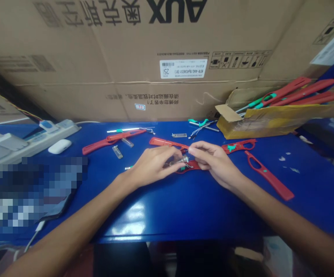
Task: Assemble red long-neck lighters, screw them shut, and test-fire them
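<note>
My left hand [151, 165] pinches a small clear lighter fuel tank [184, 159] with a metal fitting at its end, between thumb and fingers. My right hand [214, 159] has its thumb and fingertips pressed together beside that fitting; whatever they grip is too small to make out. Under both hands lies a red lighter shell half [194, 165] with thin wires and a green part, mostly covered. Another red shell half [167, 143] rests just behind them. To the right are a red shell with a green trigger [232, 147] and a longer red lighter casing [271, 175].
Loose clear tanks [117, 152], a red lighter body [109, 141] and metal tubes [207, 125] lie around the blue table [155, 215]. An open carton [259, 123] of red lighters stands back right. A power strip [39, 138], white earbud case [59, 146] and phone [59, 207] are left.
</note>
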`<action>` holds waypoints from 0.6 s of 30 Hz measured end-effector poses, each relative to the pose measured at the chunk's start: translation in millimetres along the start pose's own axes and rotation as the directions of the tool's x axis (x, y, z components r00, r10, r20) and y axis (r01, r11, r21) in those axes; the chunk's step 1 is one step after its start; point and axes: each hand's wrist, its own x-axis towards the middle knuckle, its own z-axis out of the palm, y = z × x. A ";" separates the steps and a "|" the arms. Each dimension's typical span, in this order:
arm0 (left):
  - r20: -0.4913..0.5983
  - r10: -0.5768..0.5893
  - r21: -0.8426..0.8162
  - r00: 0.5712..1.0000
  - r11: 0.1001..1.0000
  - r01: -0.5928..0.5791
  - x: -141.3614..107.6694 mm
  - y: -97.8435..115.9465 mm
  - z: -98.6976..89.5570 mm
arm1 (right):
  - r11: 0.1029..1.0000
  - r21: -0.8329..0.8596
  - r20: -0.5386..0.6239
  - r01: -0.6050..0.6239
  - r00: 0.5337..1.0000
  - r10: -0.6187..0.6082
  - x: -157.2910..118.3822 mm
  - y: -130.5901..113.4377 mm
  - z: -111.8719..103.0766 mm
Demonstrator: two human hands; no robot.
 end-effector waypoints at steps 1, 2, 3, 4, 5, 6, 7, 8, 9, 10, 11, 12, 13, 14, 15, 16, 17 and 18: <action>0.002 -0.002 0.001 1.000 1.000 0.002 -0.2 -0.3 0.2 | 1.000 0.015 0.016 -0.021 1.000 0.021 -0.2 0.8 0.0; 0.001 -0.001 0.001 1.000 1.000 0.001 -0.4 -0.8 0.4 | 0.999 0.021 0.031 -0.037 0.999 0.036 -0.3 1.5 -0.1; -0.001 0.001 0.001 1.000 1.000 -0.001 -0.5 -1.4 0.7 | 0.999 0.023 0.042 -0.047 0.998 0.046 -0.4 2.1 -0.1; -0.004 0.002 0.000 1.000 1.000 -0.002 -0.7 -2.0 0.8 | 0.998 0.023 0.049 -0.050 0.998 0.048 -0.4 2.6 -0.1; -0.005 0.001 -0.003 1.000 1.000 -0.001 -0.8 -2.7 0.9 | 0.999 0.025 0.054 -0.045 0.998 0.044 -0.3 3.0 0.0; -0.006 0.000 -0.005 1.000 1.000 0.000 -0.9 -3.2 0.9 | 0.999 0.025 0.058 -0.039 0.998 0.038 -0.3 3.2 0.1; -0.009 -0.002 -0.003 1.000 1.000 0.002 -1.0 -3.8 0.8 | 0.999 0.025 0.064 -0.036 0.997 0.034 -0.1 3.3 0.2; -0.015 -0.003 0.002 1.000 1.000 0.004 -1.1 -4.2 0.6 | 0.999 0.023 0.073 -0.037 0.997 0.035 0.0 3.3 0.3; -0.022 -0.005 0.009 1.000 1.000 0.005 -1.2 -4.6 0.4 | 0.999 0.020 0.081 -0.038 0.996 0.037 0.2 3.3 0.4; -0.029 -0.005 0.017 1.000 1.000 0.006 -1.4 -4.8 0.1 | 0.999 0.016 0.087 -0.040 0.995 0.039 0.4 3.3 0.3; -0.033 -0.006 0.022 0.999 1.000 0.007 -1.6 -4.8 -0.3 | 0.999 0.014 0.091 -0.041 0.995 0.040 0.5 3.3 0.1; -0.033 -0.008 0.024 0.999 1.000 0.009 -1.9 -4.7 -0.6 | 0.999 0.012 0.096 -0.041 0.995 0.040 0.6 3.3 -0.3; -0.031 -0.012 0.024 0.999 1.000 0.013 -2.1 -4.4 -0.9 | 0.999 0.011 0.102 -0.041 0.994 0.040 0.6 3.3 -0.7; -0.028 -0.017 0.021 0.999 1.000 0.017 -2.4 -3.8 -1.0 | 0.999 0.008 0.112 -0.044 0.993 0.042 0.5 3.4 -1.2; -0.026 -0.023 0.018 0.999 1.000 0.024 -2.6 -3.2 -0.9 | 0.999 0.006 0.123 -0.045 0.991 0.044 0.3 3.5 -1.7; -0.028 -0.030 0.013 0.999 0.999 0.031 -2.7 -2.4 -0.3 | 0.999 0.006 0.137 -0.047 0.989 0.046 0.1 3.7 -2.2; -0.034 -0.036 0.005 0.999 0.999 0.036 -2.7 -1.6 0.6 | 0.999 0.012 0.152 -0.047 0.987 0.045 -0.3 3.9 -2.6; -0.043 -0.039 -0.005 0.998 0.999 0.039 -2.6 -0.8 1.9 | 0.999 0.023 0.163 -0.045 0.986 0.041 -0.6 4.3 -2.8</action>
